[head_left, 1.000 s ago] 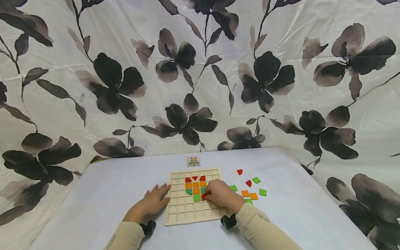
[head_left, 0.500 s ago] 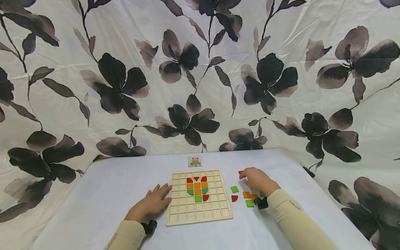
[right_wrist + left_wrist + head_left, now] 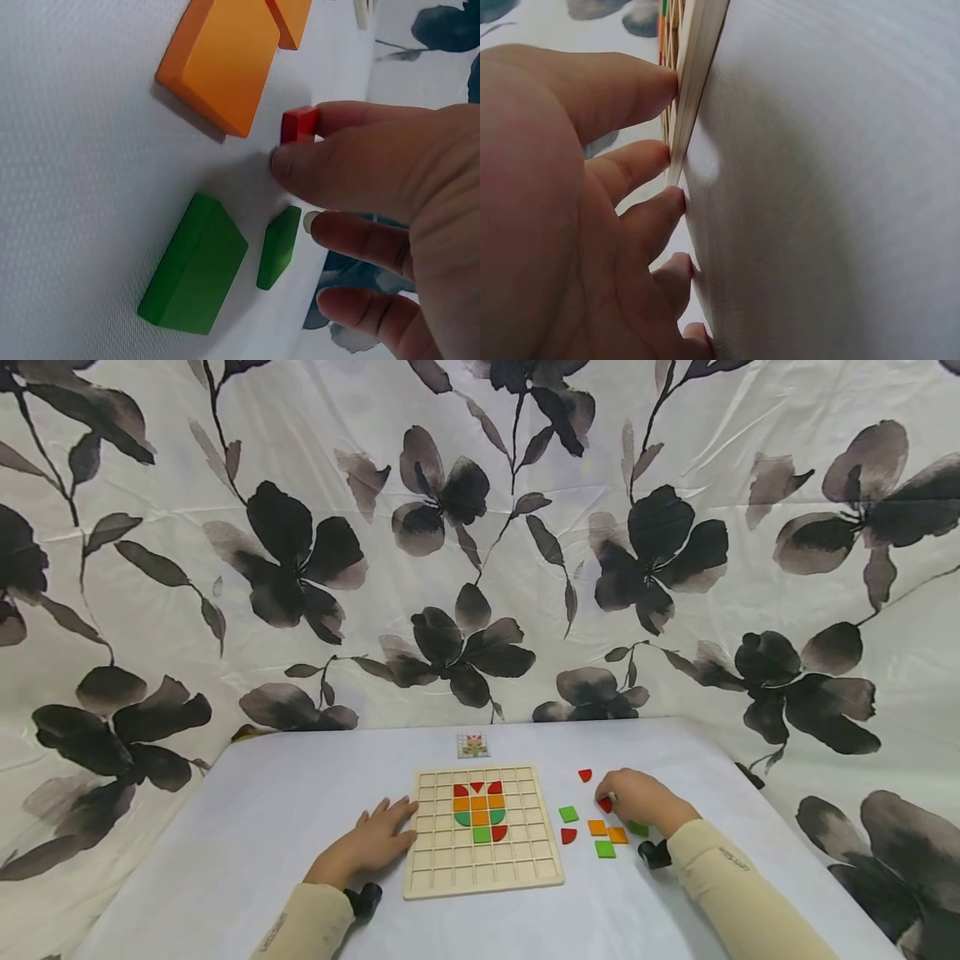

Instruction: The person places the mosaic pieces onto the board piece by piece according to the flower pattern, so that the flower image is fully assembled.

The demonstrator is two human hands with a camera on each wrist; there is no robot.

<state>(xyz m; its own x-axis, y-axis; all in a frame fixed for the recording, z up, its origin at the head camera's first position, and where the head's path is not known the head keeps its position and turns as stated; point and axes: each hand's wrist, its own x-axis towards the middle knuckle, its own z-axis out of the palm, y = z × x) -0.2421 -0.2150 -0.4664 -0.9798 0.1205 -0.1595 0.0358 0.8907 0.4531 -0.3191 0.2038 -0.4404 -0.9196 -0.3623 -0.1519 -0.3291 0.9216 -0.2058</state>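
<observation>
A square wooden grid board (image 3: 442, 860) lies on the white table. Red, orange and green tiles fill several cells near its middle, with a red quarter-round tile (image 3: 498, 833) beside a light green square (image 3: 481, 835). My left hand (image 3: 372, 841) touches the board's left edge with fingers extended; in the left wrist view the thumb and fingertips meet the wooden rim (image 3: 694, 82). To the right of the board, my right hand (image 3: 645, 797) pinches a red quarter-round tile (image 3: 298, 124) between thumb and index finger, low over the table. Its other fingers hang loosely bent.
Loose tiles lie around the right hand: orange squares (image 3: 597, 828), green squares (image 3: 568, 814), and red quarter-rounds (image 3: 568, 836). A small pattern card (image 3: 473, 745) sits behind the board. A floral cloth (image 3: 465, 568) hangs behind the table.
My right hand has left a red tile on the board, moved right to the loose pieces, then come from the far red tile to a nearer one. My left hand stays at the board's edge.
</observation>
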